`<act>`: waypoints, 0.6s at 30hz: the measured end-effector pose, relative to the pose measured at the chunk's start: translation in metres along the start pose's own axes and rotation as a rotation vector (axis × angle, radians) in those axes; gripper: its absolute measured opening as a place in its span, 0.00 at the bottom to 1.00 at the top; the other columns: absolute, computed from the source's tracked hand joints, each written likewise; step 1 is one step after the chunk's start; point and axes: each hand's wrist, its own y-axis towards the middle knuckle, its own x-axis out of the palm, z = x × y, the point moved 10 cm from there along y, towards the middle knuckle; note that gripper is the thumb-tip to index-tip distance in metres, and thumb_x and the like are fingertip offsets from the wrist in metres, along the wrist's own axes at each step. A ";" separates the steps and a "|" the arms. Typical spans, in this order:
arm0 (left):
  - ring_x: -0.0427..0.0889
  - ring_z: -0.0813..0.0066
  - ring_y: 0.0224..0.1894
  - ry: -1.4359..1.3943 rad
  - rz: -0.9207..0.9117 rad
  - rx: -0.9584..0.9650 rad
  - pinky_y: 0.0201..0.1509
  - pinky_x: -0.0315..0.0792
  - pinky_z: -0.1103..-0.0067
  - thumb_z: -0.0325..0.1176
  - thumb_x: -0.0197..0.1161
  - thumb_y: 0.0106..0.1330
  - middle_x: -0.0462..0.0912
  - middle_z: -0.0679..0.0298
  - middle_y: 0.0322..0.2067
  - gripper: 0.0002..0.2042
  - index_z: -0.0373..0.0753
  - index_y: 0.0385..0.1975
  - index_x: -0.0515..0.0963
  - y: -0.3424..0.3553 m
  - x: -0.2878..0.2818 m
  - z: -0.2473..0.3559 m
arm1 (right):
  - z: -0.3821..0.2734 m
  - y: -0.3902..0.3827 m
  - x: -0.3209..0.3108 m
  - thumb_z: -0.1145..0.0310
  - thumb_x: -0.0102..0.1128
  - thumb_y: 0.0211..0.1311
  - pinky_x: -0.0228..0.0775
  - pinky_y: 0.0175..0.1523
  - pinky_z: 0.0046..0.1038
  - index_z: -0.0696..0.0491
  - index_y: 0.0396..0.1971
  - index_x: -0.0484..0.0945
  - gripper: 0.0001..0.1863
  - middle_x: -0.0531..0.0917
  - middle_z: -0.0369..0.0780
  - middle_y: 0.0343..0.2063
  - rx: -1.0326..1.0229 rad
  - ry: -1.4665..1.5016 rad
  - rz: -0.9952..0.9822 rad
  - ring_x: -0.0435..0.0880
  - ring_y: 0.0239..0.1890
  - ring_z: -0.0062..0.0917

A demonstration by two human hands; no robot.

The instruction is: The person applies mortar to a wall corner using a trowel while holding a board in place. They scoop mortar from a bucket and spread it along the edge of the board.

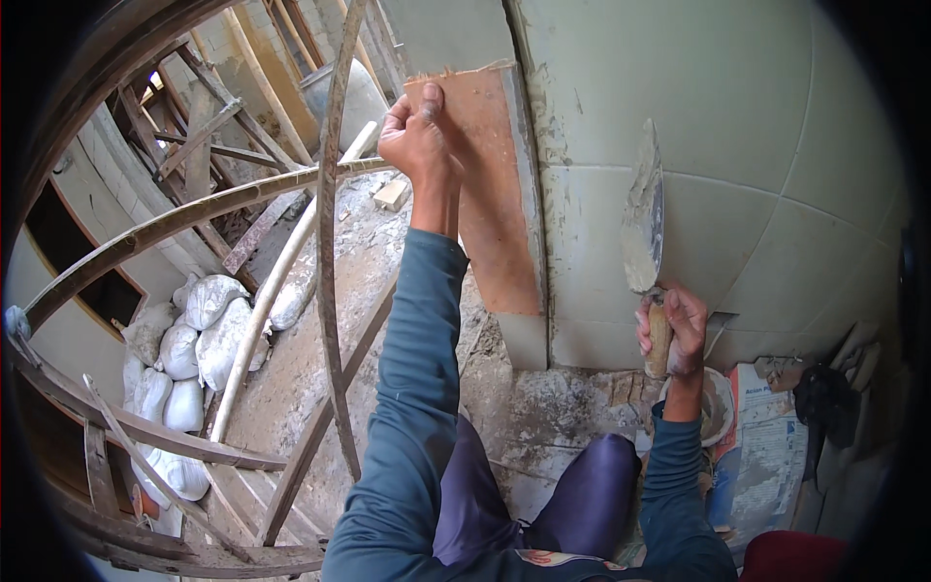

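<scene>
My left hand (417, 131) is closed on the upper left edge of a thin reddish-brown board (499, 209), its thumb across the face. The board has a ragged top edge and lies along a narrow strip of pale green tile at the wall's edge. In my right hand (679, 330) is a pointing trowel (645, 218), gripped by its wooden handle (658, 339) with the blade upward. Wet grey mortar coats the blade. Pale green tiles (669, 107) cover the wall behind it, with grey smears along their left edge.
Curved wooden strips (330, 223) cross on my left. White sacks (208, 335) are piled beyond them. Below my right hand sit a bucket (718, 403), partly hidden, and a flattened printed sack (766, 436). Dusty rubble covers the floor (543, 407).
</scene>
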 end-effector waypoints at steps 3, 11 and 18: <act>0.85 0.75 0.38 -0.021 -0.010 -0.009 0.45 0.79 0.83 0.17 0.67 0.62 0.85 0.59 0.35 0.08 0.29 0.39 0.77 0.000 0.004 0.001 | 0.006 -0.002 -0.001 0.52 0.52 0.75 0.65 0.20 0.21 0.63 0.46 0.74 0.24 0.76 0.42 0.25 0.017 0.009 -0.018 0.73 0.18 0.20; 0.83 0.78 0.31 -0.084 -0.018 0.027 0.36 0.77 0.85 0.19 0.71 0.60 0.85 0.61 0.30 0.07 0.31 0.34 0.79 0.003 0.004 0.003 | 0.008 -0.005 -0.003 0.51 0.51 0.75 0.64 0.20 0.20 0.63 0.44 0.75 0.25 0.76 0.41 0.22 0.009 0.008 -0.017 0.72 0.16 0.19; 0.84 0.77 0.38 0.029 -0.067 0.054 0.44 0.77 0.84 0.19 0.65 0.66 0.84 0.61 0.37 0.06 0.29 0.41 0.77 0.008 0.015 0.013 | 0.007 -0.008 -0.002 0.50 0.51 0.74 0.63 0.20 0.20 0.62 0.41 0.75 0.25 0.76 0.41 0.22 0.021 0.021 0.012 0.72 0.15 0.19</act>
